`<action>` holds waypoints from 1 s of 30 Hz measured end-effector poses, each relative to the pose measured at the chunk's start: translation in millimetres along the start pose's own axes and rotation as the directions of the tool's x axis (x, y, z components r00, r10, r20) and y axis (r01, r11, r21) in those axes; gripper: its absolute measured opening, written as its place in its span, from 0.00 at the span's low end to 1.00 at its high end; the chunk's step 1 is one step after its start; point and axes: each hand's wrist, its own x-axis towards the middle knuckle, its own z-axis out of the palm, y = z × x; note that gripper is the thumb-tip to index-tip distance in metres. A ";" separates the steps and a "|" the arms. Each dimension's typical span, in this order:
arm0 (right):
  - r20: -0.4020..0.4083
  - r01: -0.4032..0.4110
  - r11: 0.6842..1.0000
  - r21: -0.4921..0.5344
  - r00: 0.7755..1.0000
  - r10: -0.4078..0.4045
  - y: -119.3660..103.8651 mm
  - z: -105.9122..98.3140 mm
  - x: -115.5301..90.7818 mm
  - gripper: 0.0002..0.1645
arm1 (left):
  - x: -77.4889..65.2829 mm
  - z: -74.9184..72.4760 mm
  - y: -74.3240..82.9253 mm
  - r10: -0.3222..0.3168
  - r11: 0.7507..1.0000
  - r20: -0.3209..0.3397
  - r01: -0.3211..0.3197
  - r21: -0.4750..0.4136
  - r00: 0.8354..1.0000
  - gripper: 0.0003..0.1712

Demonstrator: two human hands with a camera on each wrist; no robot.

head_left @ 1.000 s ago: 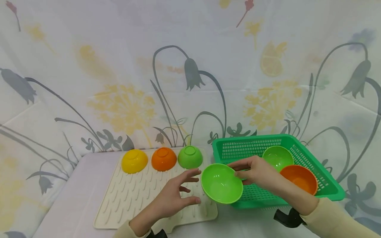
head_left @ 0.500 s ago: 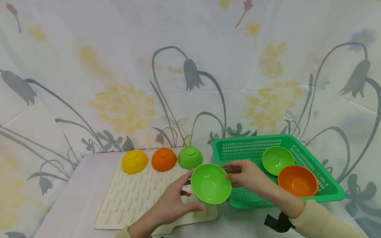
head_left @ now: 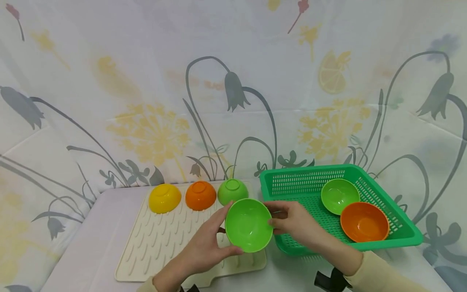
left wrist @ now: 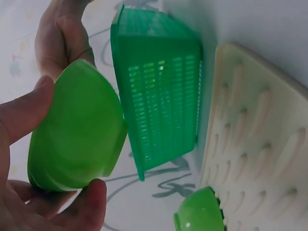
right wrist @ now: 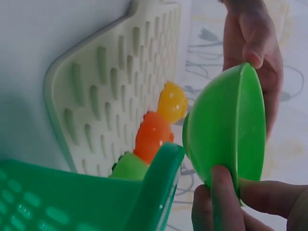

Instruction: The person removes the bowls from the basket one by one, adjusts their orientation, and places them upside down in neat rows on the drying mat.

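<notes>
A light green bowl (head_left: 249, 225) is held up between both hands, its inside facing the head camera. My right hand (head_left: 297, 223) pinches the rim at the right, thumb inside and fingers behind. My left hand (head_left: 204, 243) grips the opposite side; in the left wrist view its thumb (left wrist: 29, 110) is at the rim and its fingertips (left wrist: 94, 197) touch the outside. Upside down at the back of a cream drying mat (head_left: 164, 243) sit a yellow bowl (head_left: 165, 198), an orange bowl (head_left: 200, 196) and another green bowl (head_left: 232, 192).
To the right stands a green slotted basket (head_left: 303, 174), its left wall close to the mat. Inside it lie a green bowl (head_left: 340, 196) and an orange bowl (head_left: 365, 222), both facing up. A floral cloth (head_left: 233, 134) hangs behind.
The held bowl has moved left, away from the basket and over the mat, with my right hand. My left hand, apart from it earlier, now grips its left side.
</notes>
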 end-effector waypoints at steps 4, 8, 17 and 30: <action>-0.005 0.017 0.999 0.034 1.000 -0.017 2.0 5.6 -0.4 0.30 | 0.6 -5.2 -4.5 0.066 0.998 0.017 -0.066 0.016 0.998 0.61; -0.061 0.032 0.998 0.052 0.998 -0.029 5.5 11.7 1.1 0.30 | 1.4 -8.9 -9.1 0.095 0.994 0.002 -0.095 0.053 0.995 0.64; -0.155 0.082 0.990 0.119 0.986 -0.063 13.5 24.8 3.8 0.25 | 1.2 -14.8 -23.7 -0.010 0.992 -0.037 0.005 -0.129 0.999 0.58; -0.206 0.149 0.977 0.155 0.972 -0.115 13.3 32.7 1.8 0.23 | 1.4 -20.7 -29.8 -0.028 0.946 -0.051 0.010 -0.324 0.998 0.45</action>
